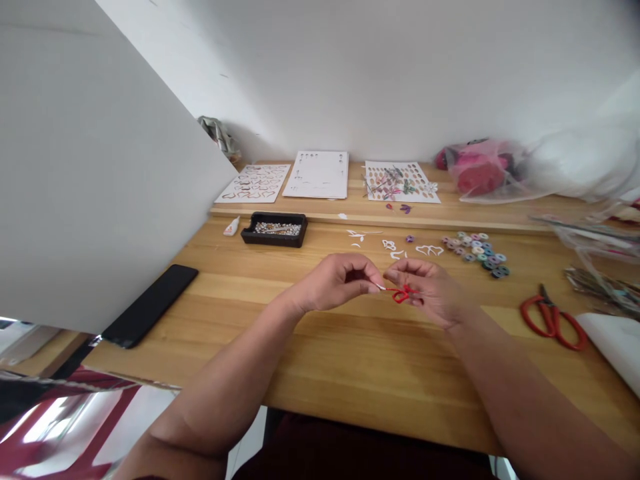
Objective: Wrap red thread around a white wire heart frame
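Thread point(407, 291), bright red, is up between my hands, over the wooden table point(350, 363). It makes a small, puffy loop near my right hand point(437, 287), and a thin bit runs left to a white end point(381, 287). My left hand point(337, 280) pinches that white end with finger and thumb. My right fingers are curled in, holding the red part. Red scissors point(552, 315) lie off to my right.

The bench point(350, 363) is of light wood with visible grain, and a low wooden ledge point(475, 212) runs along its far edge. Behind it there is a plain white wall point(350, 73); at the left edge stands a greyish panel point(100, 167). The light is soft.
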The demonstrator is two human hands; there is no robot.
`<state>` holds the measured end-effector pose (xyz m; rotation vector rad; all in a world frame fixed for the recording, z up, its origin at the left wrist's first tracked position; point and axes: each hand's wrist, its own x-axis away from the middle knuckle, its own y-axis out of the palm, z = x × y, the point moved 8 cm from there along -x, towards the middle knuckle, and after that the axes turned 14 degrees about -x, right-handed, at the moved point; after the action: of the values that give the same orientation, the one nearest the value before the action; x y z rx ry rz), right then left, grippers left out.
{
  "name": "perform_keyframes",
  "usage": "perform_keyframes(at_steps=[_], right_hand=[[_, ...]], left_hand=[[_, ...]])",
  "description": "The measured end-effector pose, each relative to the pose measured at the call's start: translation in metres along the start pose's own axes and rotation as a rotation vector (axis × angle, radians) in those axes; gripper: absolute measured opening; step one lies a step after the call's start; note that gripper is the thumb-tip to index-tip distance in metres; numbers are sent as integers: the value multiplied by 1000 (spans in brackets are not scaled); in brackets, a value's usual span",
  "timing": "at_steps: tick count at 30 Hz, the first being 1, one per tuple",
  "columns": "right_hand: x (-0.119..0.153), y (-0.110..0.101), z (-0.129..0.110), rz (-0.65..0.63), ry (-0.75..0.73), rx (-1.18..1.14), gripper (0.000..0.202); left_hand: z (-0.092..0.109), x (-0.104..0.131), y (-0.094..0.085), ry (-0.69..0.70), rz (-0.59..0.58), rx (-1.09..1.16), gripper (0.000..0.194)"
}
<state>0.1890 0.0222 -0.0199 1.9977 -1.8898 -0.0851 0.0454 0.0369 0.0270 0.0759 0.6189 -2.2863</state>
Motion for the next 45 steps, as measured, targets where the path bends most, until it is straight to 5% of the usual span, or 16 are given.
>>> perform_keyframes(at_steps=[6, 12, 18, 24, 29, 40, 45], right_hand=[[2, 10, 17, -9, 117, -137, 29], [6, 21, 25, -79, 159, -158, 28], [12, 22, 1, -29, -102, 142, 26], [20, 20, -27, 40, -349, 470, 19], [18, 13, -32, 47, -379, 573, 18], [0, 0, 6, -61, 89, 1, 36], [3, 10, 20, -64, 168, -142, 33]], left_hand=[[-13, -3, -6, -79, 119, 160, 27], [-18, -3, -18, -88, 265, 76, 22], [-21, -1, -26, -128, 348, -268, 10], [-4, -1, -12, 27, 187, -564, 14], [-2, -1, 3, 58, -12, -512, 12], [0, 1, 5, -25, -43, 96, 18], [-6, -1, 1, -49, 40, 185, 27]])
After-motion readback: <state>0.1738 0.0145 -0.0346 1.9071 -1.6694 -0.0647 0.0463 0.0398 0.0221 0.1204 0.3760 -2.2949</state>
